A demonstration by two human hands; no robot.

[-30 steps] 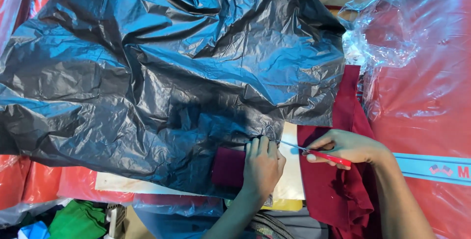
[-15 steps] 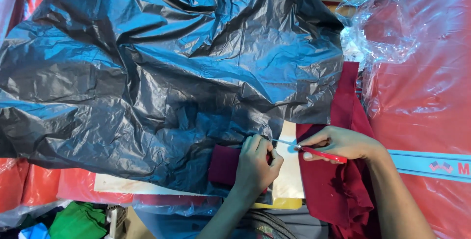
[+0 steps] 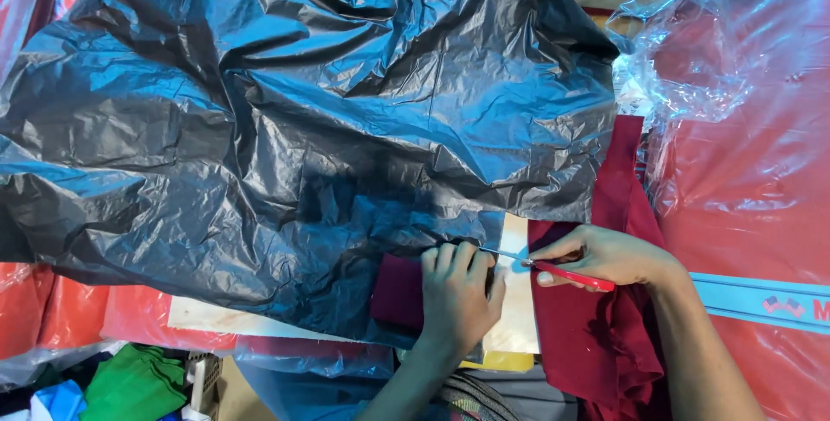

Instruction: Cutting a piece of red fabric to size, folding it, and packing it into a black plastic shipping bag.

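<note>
We see the right hand (image 3: 605, 257) pinching a small red-handled cutter (image 3: 566, 274) between thumb and fingers. Its long axis runs nearly level, tilted slightly down toward the handle end, and its thin metal tip points left toward the left hand (image 3: 458, 296). That left hand lies flat, fingers pressed together and knuckles up, on a dark maroon cloth piece (image 3: 398, 293), its fingertips right at the lower edge of the big black plastic bag (image 3: 294, 118). We cannot tell whether the tip touches the bag or only comes close to it.

The black bag is the landmark here — crumpled, glossy, bulging, and closed to our view, so what it holds cannot be made out. Just below its lower edge, between the two hands, a pale board (image 3: 519, 300) shows as a narrow strip. To the right of the bag, a larger fold of maroon fabric (image 3: 596, 343) runs under the right wrist and hangs downward. Further right, clear plastic wrap (image 3: 692, 58) sits bunched over red packed bundles (image 3: 761, 170). Below the bag's left corner we see more red bundles (image 3: 52, 309) in plastic, then green cloth (image 3: 130, 382) and a bit of blue.

The table itself is mostly hidden — only the pale board and a yellow edge beneath it show.
</note>
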